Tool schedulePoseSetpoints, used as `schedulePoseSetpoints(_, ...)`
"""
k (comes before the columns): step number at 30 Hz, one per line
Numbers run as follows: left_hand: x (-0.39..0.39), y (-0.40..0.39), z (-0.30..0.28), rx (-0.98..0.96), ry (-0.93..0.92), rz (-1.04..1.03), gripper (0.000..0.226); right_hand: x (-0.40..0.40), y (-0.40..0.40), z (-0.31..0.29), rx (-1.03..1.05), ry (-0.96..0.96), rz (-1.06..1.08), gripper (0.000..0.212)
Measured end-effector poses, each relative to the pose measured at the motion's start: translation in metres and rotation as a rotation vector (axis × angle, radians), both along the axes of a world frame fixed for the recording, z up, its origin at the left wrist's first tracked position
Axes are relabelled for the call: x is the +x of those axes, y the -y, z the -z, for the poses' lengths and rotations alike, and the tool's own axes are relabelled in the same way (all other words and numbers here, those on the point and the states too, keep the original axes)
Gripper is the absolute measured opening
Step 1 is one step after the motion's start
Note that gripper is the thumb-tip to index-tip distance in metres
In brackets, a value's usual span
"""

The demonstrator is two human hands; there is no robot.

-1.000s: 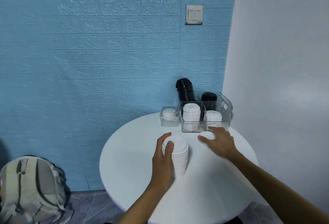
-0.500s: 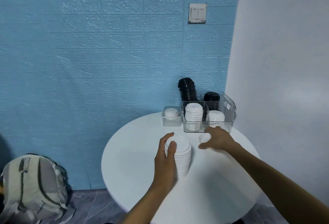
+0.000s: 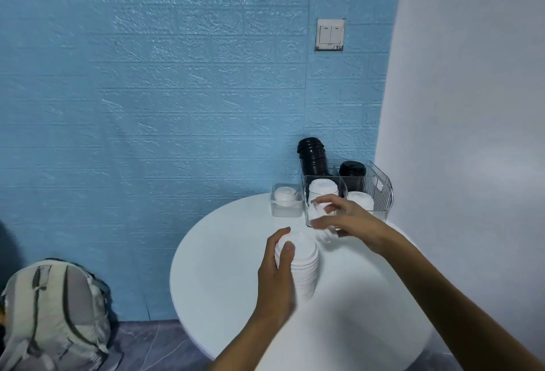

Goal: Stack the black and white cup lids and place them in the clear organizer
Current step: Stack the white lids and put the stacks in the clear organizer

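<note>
Round white counter (image 3: pixel 224 270), near edge. My left hand (image 3: pixel 275 279): grip wrapped round a stack of white lids (image 3: pixel 300 261) standing upright on the counter. My right hand (image 3: pixel 345 217): raised just beyond the stack, fingers curled on a single white lid (image 3: pixel 326 233), blurred. Clear organizer (image 3: pixel 380 190) at the far edge: white lid stacks in front compartments, black lid stacks (image 3: pixel 313 158) behind. Small clear box (image 3: pixel 287 201) beside it. Grey backpack (image 3: pixel 53 314) on the floor. Blue brick wall (image 3: pixel 177 75), light switch (image 3: pixel 330 35).

Left hand (image 3: pixel 277 276) fingers curled; right hand (image 3: pixel 351 220) blurred.
</note>
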State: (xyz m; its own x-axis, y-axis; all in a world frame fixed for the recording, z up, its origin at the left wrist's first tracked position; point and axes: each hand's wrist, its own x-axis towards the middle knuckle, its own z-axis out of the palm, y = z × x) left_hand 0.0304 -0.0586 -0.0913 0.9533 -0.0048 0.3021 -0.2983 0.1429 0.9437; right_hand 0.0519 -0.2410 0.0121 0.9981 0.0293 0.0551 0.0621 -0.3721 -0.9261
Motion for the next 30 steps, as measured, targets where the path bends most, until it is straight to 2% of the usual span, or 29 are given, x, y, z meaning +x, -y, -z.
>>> schedulePoseSetpoints(2,0.000,0.000,-0.001,0.006,0.004,-0.004,0.037,-0.007,-0.010,-0.004,0.041,0.035,-0.024,0.051)
schedulePoseSetpoints(8,-0.001,0.000,-0.003,-0.004,0.008,-0.004,0.037,-0.015,-0.021,-0.015,-0.095,0.095,-0.082,0.042)
schedulePoseSetpoints(13,-0.002,0.000,-0.003,0.006,0.013,-0.009,0.036,-0.019,-0.035,-0.013,0.022,0.287,-0.068,0.035)
schedulePoseSetpoints(16,-0.003,-0.001,-0.003,0.016,0.005,0.006,0.043,-0.017,-0.050,0.005,0.151,0.361,-0.058,0.032)
schedulePoseSetpoints(19,-0.003,-0.002,-0.004,0.028,-0.022,0.018,0.050,-0.014,-0.059,0.028,0.205,0.391,-0.044,0.029)
schedulePoseSetpoints(23,-0.003,-0.003,-0.006,0.040,-0.047,-0.009,0.048,-0.014,-0.065,0.044,0.308,0.404,0.008,0.046)
schedulePoseSetpoints(26,-0.004,-0.003,-0.007,0.046,-0.048,-0.017,0.045,-0.017,-0.068,0.057,0.343,0.414,0.040,0.036)
schedulePoseSetpoints(30,-0.005,-0.003,-0.008,0.050,-0.045,-0.018,0.046,-0.021,-0.071,0.068,0.361,0.416,0.077,0.040)
